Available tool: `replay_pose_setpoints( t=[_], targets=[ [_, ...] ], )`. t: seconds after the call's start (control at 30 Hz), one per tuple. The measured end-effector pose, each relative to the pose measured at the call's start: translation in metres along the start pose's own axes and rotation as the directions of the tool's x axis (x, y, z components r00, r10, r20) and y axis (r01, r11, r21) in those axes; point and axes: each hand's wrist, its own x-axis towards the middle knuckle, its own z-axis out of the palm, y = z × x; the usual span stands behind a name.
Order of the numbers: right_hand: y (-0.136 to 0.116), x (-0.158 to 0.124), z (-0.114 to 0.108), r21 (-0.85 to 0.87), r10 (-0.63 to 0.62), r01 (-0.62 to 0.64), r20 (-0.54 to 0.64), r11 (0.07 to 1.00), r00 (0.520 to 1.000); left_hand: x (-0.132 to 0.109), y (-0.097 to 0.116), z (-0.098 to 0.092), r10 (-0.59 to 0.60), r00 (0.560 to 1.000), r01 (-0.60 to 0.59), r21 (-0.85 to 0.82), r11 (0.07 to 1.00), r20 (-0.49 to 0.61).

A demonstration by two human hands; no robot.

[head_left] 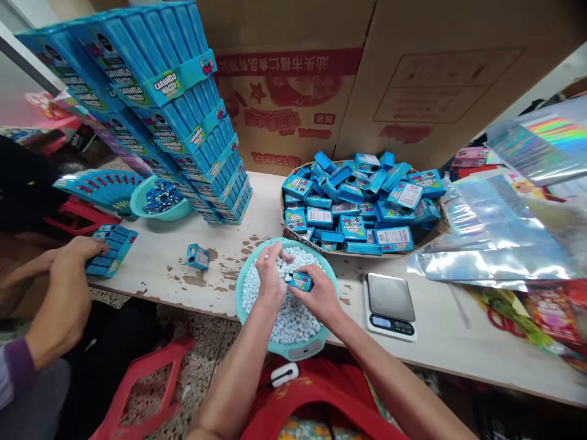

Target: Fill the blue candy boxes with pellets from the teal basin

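Filling step, I'd say — left hand (270,276) is pinching candies (285,322), right hand (322,296) is gripping the little box (300,281); next move's needing careful aim.

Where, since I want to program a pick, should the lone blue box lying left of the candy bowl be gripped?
Probably grip the lone blue box across its two long side walls, coming straight down from above: it lies flat on the table, apart from everything, with bare surface on both sides.
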Motion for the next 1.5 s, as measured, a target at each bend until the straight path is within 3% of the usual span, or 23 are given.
replay_pose_setpoints(
  t=[0.1, 0.33, 0.53, 0.63, 0.8, 0.97, 1.07, 1.13, 1.2, 1.27, 1.33, 1.37, 1.43, 1.5],
  targets=[
    [-0.001, -0.002, -0.001, -0.008, -0.011, 0.011, -0.004, 1.0, 1.0, -0.003, 0.001, 0.001, 0.07, 0.998, -0.07, 0.073, 0.995, 0.011],
    [-0.008, 0.0, -0.009, -0.04, -0.023, 0.023, 0.003, 0.999, 1.0, -0.003, 0.003, 0.005, 0.107, 0.994, -0.107, -0.02, 0.994, -0.003],
    [0.001, -0.004, -0.007, -0.001, -0.003, 0.003, 0.054, 1.0, 0.999, -0.012, -0.004, 0.004, 0.079, 0.996, -0.076, 0.054, 0.996, -0.052],
    [0.015, -0.003, 0.005, 0.024, 0.018, -0.019, 0.053, 1.0, 0.998, -0.008, -0.006, 0.001, 0.013, 0.999, -0.011, 0.043, 0.999, -0.03],
    [0.019, 0.003, 0.016, 0.042, -0.007, 0.007, 0.0, 0.999, 1.0, -0.011, 0.001, -0.002, 0.044, 0.995, -0.043, -0.017, 0.999, 0.086],
    [0.013, -0.001, 0.006, 0.068, 0.041, -0.042, 0.014, 0.997, 0.999, -0.027, 0.01, -0.006, 0.068, 0.969, -0.08, 0.038, 0.996, 0.239],
    [0.012, -0.011, -0.01, 0.079, 0.078, -0.077, -0.006, 0.994, 0.997, -0.018, 0.008, -0.017, 0.117, 0.97, -0.129, 0.04, 0.991, 0.212],
    [0.011, -0.018, -0.022, 0.063, 0.127, -0.124, -0.052, 0.99, 0.99, -0.005, -0.003, -0.029, 0.141, 0.975, -0.172, 0.18, 0.969, 0.172],
    [0.01, -0.023, -0.032, 0.049, 0.171, -0.167, -0.086, 0.985, 0.982, 0.009, -0.02, -0.042, 0.164, 0.965, -0.248, 0.502, 0.829, 0.205],
    [0.009, -0.026, -0.039, 0.046, 0.194, -0.19, -0.095, 0.981, 0.976, 0.018, -0.041, -0.053, 0.14, 0.943, -0.329, 0.791, 0.515, 0.301],
    [0.007, -0.027, -0.043, 0.048, 0.199, -0.195, -0.092, 0.98, 0.976, 0.018, -0.06, -0.057, 0.071, 0.93, -0.368, 0.905, 0.212, 0.361],
    [0.006, -0.028, -0.044, 0.051, 0.191, -0.187, -0.093, 0.981, 0.977, 0.016, -0.066, -0.058, 0.032, 0.926, -0.378, 0.92, 0.106, 0.377],
    [0.006, -0.03, -0.045, 0.056, 0.173, -0.167, -0.106, 0.984, 0.979, 0.01, -0.073, -0.056, -0.025, 0.912, -0.41, 0.912, -0.021, 0.409],
    [0.009, -0.031, -0.043, 0.044, 0.19, -0.186, -0.119, 0.982, 0.974, 0.006, -0.074, -0.055, -0.05, 0.896, -0.443, 0.895, -0.055, 0.441]
  ],
)
